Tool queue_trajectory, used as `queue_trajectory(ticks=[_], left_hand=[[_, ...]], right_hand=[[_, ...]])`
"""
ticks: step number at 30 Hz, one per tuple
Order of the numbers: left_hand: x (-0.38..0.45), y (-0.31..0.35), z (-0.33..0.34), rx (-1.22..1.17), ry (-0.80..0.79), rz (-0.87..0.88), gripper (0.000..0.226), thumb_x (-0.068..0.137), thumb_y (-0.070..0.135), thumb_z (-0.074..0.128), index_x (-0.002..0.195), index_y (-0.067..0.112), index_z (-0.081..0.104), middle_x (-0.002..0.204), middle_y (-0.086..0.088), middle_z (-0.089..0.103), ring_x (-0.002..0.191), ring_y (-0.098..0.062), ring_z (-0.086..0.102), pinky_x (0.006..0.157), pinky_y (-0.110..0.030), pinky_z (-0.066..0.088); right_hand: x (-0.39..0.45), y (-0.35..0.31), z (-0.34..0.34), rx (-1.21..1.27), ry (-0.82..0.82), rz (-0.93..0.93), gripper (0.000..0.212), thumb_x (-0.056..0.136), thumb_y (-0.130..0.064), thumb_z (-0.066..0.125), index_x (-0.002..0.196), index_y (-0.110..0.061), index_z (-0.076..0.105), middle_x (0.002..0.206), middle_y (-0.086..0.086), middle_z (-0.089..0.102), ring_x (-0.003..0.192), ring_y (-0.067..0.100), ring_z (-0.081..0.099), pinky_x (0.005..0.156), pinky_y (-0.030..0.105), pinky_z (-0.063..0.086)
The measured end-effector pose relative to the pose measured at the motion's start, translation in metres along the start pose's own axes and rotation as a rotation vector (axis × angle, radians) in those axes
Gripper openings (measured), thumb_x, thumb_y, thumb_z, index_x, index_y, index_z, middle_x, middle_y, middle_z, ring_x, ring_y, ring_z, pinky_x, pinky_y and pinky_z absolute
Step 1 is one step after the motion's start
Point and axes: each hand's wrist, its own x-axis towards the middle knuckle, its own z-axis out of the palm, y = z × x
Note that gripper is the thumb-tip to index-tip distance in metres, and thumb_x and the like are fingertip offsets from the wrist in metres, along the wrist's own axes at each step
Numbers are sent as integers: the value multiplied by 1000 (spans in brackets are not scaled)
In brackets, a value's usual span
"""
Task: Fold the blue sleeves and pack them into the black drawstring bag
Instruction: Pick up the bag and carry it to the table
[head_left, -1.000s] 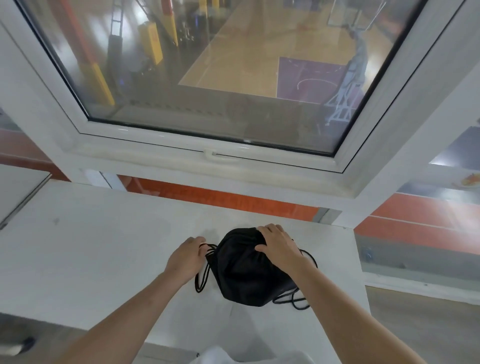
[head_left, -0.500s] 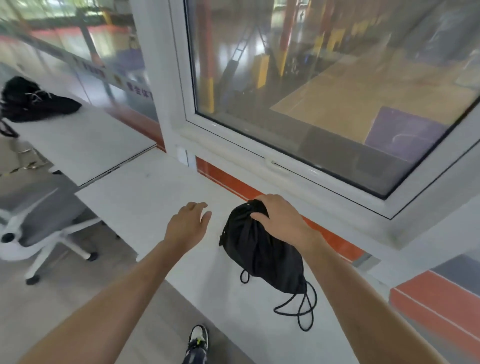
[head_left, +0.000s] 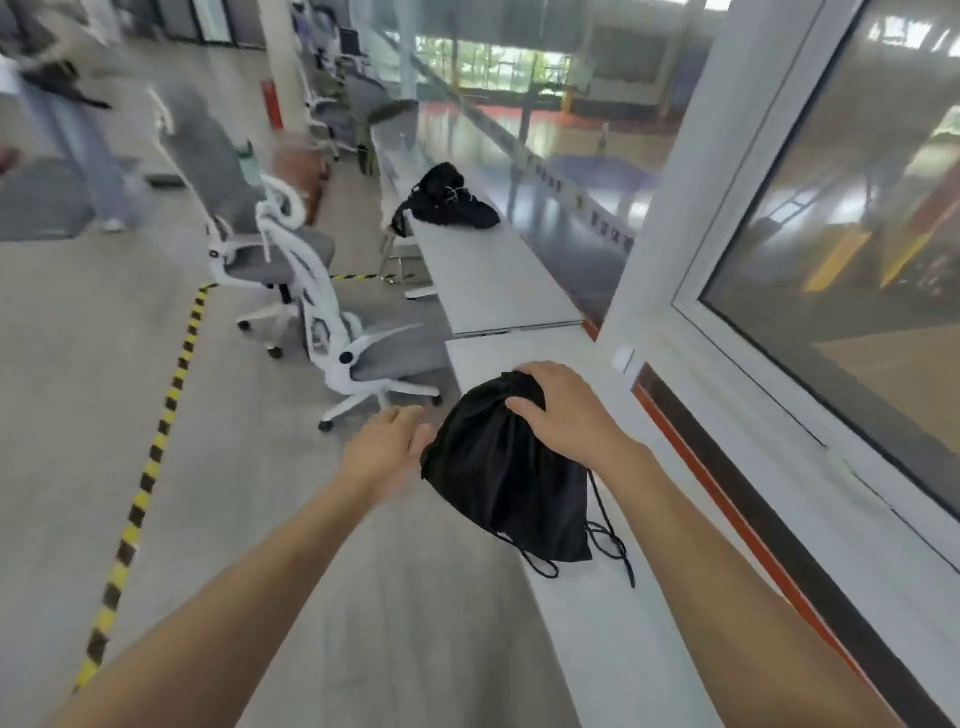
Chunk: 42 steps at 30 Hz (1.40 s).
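The black drawstring bag (head_left: 506, 473) lies bulging on the white ledge table (head_left: 587, 639) beside the window, its cords trailing toward me. My right hand (head_left: 563, 410) grips the far, gathered top of the bag. My left hand (head_left: 387, 449) hovers just left of the bag with fingers spread, holding nothing; it looks blurred. No blue sleeves are visible; whatever fills the bag is hidden.
A second white table (head_left: 488, 275) continues ahead with a black heap of fabric (head_left: 447, 200) on it. Two white-and-grey office chairs (head_left: 358, 348) stand left of the tables. A yellow-black floor stripe (head_left: 156, 447) runs along the grey floor. A person (head_left: 67, 104) stands far left.
My head has swung left, bringing the chairs and the far table into view. My left hand came off the bag's cords and hangs free beside it. My right hand stays on the bag's top.
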Motion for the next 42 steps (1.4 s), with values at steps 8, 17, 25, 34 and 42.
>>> queue_trajectory(ticks=[8,17,25,34,42], left_hand=[[-70,-216,-121,94,172,-366,47,106,45,32,146,23,45,146,-2,49,127,-26,53,101,-43,46],[-170,-442,-260,178,265,-706,47,106,47,29,145,25,46,145,-1,49,128,-28,50,98,-45,48],[-230,-607,-347,218,398,-953,45,105,43,34,142,22,50,141,-4,53,122,-31,56,97,-45,48],[-243,-758,-432,148,550,-1295,44,105,42,34,142,22,49,141,-6,53,126,-31,53,101,-43,45],[-249,-850,-511,131,648,-1521,45,106,42,33,144,23,47,142,-4,50,129,-30,50,98,-45,46]], right_hand=[[138,-193,130,39,-160,-305,44,102,-44,58,140,-21,55,137,-1,60,129,20,51,108,38,42],[246,-432,310,55,-432,-522,44,105,-41,54,143,-19,53,138,-1,57,130,21,50,108,34,40],[319,-645,437,40,-545,-829,42,105,-44,50,143,-25,51,141,-4,56,133,21,47,107,43,46],[411,-867,563,51,-624,-1152,41,105,-42,51,143,-27,52,141,-4,58,130,23,51,99,39,46],[470,-1038,652,119,-761,-1288,34,105,-30,55,139,-24,56,133,2,57,123,27,54,105,44,45]])
